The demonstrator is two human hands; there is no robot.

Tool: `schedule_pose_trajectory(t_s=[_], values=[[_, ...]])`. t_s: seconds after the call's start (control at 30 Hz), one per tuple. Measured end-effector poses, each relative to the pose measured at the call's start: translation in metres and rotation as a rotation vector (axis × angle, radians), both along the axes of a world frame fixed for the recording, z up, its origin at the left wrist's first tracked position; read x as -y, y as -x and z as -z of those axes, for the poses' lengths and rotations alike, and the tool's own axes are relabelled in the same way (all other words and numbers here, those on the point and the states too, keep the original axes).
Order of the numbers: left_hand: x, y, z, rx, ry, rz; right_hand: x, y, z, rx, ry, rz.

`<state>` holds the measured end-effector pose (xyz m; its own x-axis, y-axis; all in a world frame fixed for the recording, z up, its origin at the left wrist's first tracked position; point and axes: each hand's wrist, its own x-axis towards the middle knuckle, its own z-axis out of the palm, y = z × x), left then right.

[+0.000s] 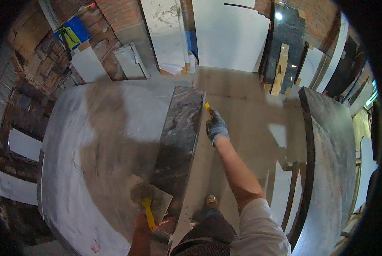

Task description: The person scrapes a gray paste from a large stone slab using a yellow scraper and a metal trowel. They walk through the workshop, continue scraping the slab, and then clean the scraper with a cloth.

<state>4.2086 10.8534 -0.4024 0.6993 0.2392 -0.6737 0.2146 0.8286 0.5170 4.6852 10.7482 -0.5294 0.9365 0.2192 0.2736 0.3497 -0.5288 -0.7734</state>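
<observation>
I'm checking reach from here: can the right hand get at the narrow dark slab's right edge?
Likely yes: the gloved right hand, gripping a yellow tool, is beside the right edge of the narrow dark slab, and nothing visible blocks the way. Whether the tool touches it, I cannot tell.

Left hand (160,222), lower centre: mostly concealed by the square plate (164,204); grip not determinable. Left forearm (140,237): cut off at the lower edge. Yellow implement (148,215) on the plate: working end not clearly resolved. Right hand (217,127), centre: glove encloses most of the yellow tool (207,106); tool type not identifiable. Dark stone strip (178,141): lower portion partly hidden by the plate. Desk (61,145) and right-hand slab (334,141): truncated at the lower edge. Clutter (43,70), upper left: too blurred to itemise.
</observation>
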Motion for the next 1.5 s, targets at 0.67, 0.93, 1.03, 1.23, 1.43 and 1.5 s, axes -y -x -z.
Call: schedule_pose_trajectory(t_s=[0.67,0.93,1.03,1.23,1.43,1.5], values=[[0.005,0.014,-0.001,-0.064,-0.043,-0.039,0.012,0.113,-0.165,-0.457,0.436,-0.394],[0.004,0.013,0.0,-0.063,-0.047,-0.029,-0.005,0.077,-0.147,-0.422,0.234,-0.23],[0.003,0.014,0.0,-0.065,-0.057,-0.03,-0.015,0.094,-0.117,-0.501,0.178,-0.27],[0.003,0.017,0.001,-0.053,-0.057,-0.045,-0.001,0.086,-0.15,-0.378,0.268,-0.307],[0.004,0.01,0.003,-0.034,-0.046,-0.024,-0.013,0.089,-0.118,-0.353,0.194,-0.245],[0.004,0.015,0.004,-0.029,-0.041,-0.036,-0.008,0.11,-0.145,-0.467,0.233,-0.314]])
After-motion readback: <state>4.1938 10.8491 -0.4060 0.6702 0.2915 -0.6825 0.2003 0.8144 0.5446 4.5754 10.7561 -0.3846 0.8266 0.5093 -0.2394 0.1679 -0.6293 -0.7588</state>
